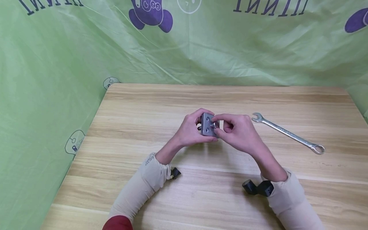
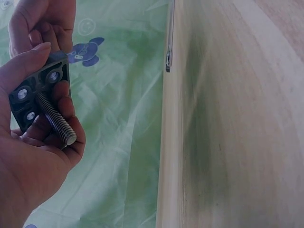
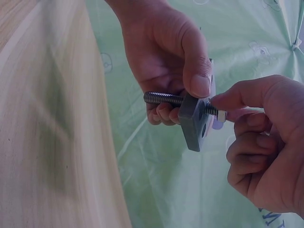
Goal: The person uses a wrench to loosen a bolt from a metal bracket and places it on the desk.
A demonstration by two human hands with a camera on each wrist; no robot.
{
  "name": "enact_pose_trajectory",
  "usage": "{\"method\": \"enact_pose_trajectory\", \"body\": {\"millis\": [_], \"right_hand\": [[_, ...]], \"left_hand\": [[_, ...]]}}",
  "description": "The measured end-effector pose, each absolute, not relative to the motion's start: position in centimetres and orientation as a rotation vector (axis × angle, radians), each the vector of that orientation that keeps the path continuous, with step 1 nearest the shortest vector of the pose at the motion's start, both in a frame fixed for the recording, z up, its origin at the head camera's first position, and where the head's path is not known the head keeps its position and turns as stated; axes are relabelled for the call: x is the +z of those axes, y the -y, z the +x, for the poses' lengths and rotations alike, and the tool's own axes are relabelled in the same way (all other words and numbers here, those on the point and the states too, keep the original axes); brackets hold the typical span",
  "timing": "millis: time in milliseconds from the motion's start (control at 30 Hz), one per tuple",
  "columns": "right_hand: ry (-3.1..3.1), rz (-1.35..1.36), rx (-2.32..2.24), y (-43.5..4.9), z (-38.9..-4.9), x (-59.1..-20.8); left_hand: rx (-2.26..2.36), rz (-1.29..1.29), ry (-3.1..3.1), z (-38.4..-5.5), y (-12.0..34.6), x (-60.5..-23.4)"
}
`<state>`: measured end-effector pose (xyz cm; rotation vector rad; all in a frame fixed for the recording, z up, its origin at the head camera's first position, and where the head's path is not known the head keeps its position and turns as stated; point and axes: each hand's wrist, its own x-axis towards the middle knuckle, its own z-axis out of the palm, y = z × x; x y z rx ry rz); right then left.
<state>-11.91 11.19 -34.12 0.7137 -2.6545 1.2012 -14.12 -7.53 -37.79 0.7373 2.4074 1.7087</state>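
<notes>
– Beyond the fingers, what is seen?

– A green printed sheet [image 1: 201, 57] is hung there, and beneath the fingers a wooden table [image 1: 207, 201] is spread

– And back from them?

– Pale sleeves [image 1: 141, 185] are worn over both forearms

– To the right of the fingers, what is laid?

– A wrench [image 1: 287, 132], its open end set near the knuckles of the right hand [image 1: 238, 131]

– How are the fingers kept?

– By the left hand [image 1: 191, 129] a metal block [image 1: 205, 125] is gripped above the table, thumb laid on one edge, fingers curled round the other; those of the right are bent, thumb and forefinger pinched at a bolt head

– And the bolt [image 2: 56, 118] itself?

– It is passed through the block's middle, its threaded end held out beside the left hand's curled fingers
</notes>
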Motion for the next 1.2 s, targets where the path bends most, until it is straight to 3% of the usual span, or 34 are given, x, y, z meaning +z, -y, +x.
{"method": "enact_pose_trajectory", "body": {"millis": [333, 733, 1200], "right_hand": [[2.600, 0.809, 1.203, -11.5, -12.1, -34.2], [2.846, 0.478, 0.994, -11.1, -12.0, -34.3], [2.822, 0.530, 0.976, -10.9, -11.9, -34.3]], "left_hand": [[1.715, 0.753, -2.403, -14.1, 7.4, -37.8], [1.720, 0.735, -2.397, -14.1, 7.5, -37.9], [1.709, 0.710, -2.393, -14.0, 7.5, -37.8]]}}
